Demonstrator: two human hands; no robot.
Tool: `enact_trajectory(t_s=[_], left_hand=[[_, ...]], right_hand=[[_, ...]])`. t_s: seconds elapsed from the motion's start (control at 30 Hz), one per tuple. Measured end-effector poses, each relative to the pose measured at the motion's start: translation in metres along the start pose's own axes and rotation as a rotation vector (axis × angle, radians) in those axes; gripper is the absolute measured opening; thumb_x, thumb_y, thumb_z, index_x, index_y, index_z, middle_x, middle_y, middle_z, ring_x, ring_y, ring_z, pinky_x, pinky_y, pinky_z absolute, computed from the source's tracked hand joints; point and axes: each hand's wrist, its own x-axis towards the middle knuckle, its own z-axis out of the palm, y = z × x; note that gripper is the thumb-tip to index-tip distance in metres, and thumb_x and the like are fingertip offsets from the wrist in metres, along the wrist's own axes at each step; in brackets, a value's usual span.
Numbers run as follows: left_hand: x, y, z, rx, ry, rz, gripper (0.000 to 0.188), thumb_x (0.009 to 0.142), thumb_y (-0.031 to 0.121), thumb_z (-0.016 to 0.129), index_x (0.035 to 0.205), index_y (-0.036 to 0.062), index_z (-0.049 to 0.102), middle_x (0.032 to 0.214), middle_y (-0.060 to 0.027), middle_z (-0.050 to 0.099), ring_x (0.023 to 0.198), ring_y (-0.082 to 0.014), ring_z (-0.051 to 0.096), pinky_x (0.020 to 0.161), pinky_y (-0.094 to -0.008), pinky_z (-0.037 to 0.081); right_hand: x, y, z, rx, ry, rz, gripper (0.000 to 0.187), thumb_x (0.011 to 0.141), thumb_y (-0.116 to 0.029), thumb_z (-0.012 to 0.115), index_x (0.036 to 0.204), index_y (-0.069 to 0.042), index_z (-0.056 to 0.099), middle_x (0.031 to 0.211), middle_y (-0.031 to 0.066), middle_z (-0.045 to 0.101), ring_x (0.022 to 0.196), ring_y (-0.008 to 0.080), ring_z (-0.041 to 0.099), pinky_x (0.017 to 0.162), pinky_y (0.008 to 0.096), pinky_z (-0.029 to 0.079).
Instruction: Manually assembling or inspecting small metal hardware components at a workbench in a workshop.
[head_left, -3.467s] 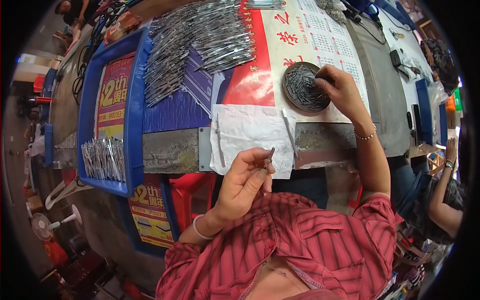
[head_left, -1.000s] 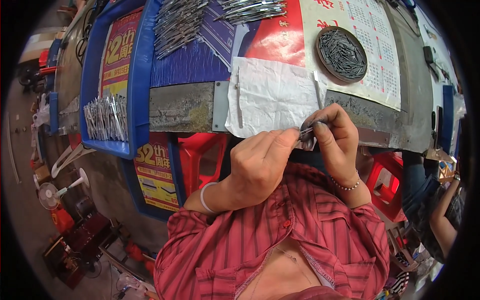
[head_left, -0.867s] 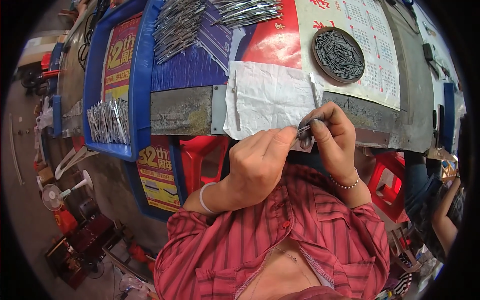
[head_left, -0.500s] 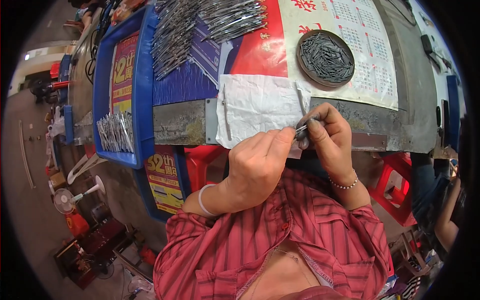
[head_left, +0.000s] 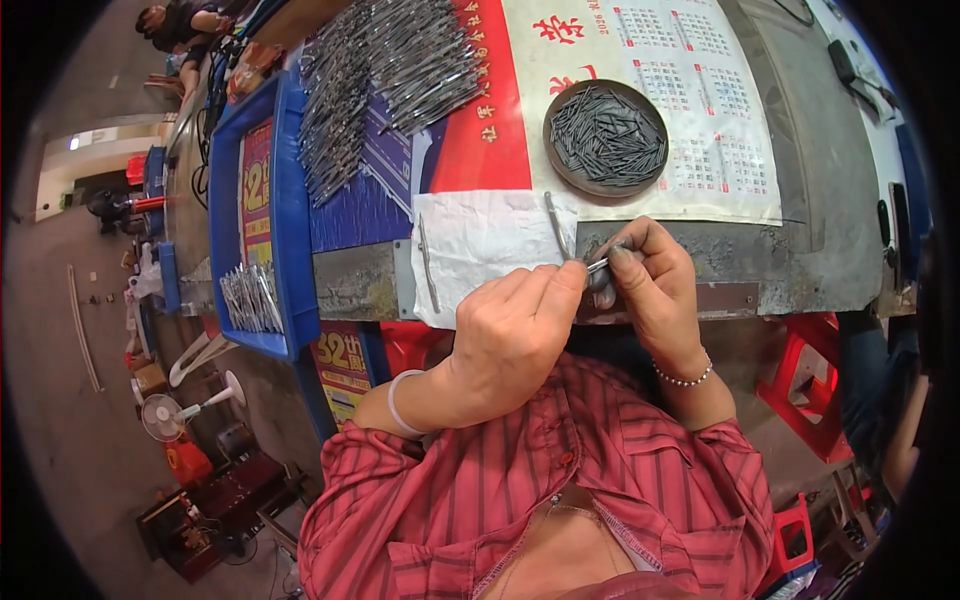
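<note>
My left hand (head_left: pixel 512 338) and my right hand (head_left: pixel 657 292) meet above the bench's front edge. Both are closed in a pinch on a thin, shiny metal rod (head_left: pixel 597 266), and the fingers hide most of it. The right fingertips are darkened. Under and beyond my hands lies a crumpled white sheet (head_left: pixel 490 245), with a slim bent metal piece (head_left: pixel 428 268) on its left and a similar piece (head_left: pixel 556 226) near its right edge. Farther back, a round dish (head_left: pixel 551 158) is filled with dark, short metal pins (head_left: pixel 610 136).
A blue tray (head_left: pixel 288 220) at left holds slim silvery metal pieces (head_left: pixel 251 298) at its near end. Large heaps of similar pieces (head_left: pixel 335 115) lie behind it. A calendar sheet (head_left: pixel 725 185) covers the bench at right. Red stools (head_left: pixel 803 385) stand below; another person sits at far right.
The view has shifted, so the bench things sit lower and the dish farther left. My hands keep the same pinch on the rod; more of the rod shows between the fingers.
</note>
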Motion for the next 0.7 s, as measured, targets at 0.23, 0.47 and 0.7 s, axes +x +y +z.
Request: enact_trajectory(t_s=[0.23, 0.47, 0.7], left_hand=[[0.072, -0.053, -0.011, -0.281, 0.037, -0.047, 0.018, 0.078, -0.004, 0.062, 0.096, -0.0009, 0.06, 0.08, -0.0144, 0.058, 0.066, -0.0262, 0.059, 0.06, -0.0311, 0.046], [0.204, -0.177, 0.023, -0.312, 0.06, -0.181, 0.019, 0.082, 0.01, 0.064, 0.096, -0.0023, 0.062, 0.078, -0.0052, 0.064, 0.069, -0.0092, 0.057, 0.064, -0.0237, 0.047], [0.265, -0.24, 0.075, -0.107, -0.024, -0.256, 0.016, 0.074, 0.016, 0.069, 0.086, 0.0047, 0.069, 0.078, -0.0102, 0.067, 0.071, -0.0197, 0.064, 0.068, -0.0301, 0.05]], right_hand=[[-0.013, -0.009, -0.03, -0.242, 0.256, -0.255, 0.02, 0.094, -0.007, 0.05, 0.11, 0.004, 0.049, 0.092, 0.0087, 0.062, 0.078, 0.0117, 0.061, 0.068, 0.0219, 0.048], [-0.031, 0.001, -0.057, -0.48, 0.413, -0.521, 0.009, 0.088, -0.001, 0.056, 0.097, 0.001, 0.053, 0.081, 0.0073, 0.06, 0.064, 0.0103, 0.054, 0.06, 0.0228, 0.045], [-0.031, 0.003, -0.062, -0.629, 0.4, -0.558, 0.01, 0.084, 0.004, 0.057, 0.093, 0.002, 0.053, 0.079, 0.0131, 0.06, 0.063, 0.0181, 0.059, 0.057, 0.0265, 0.047]])
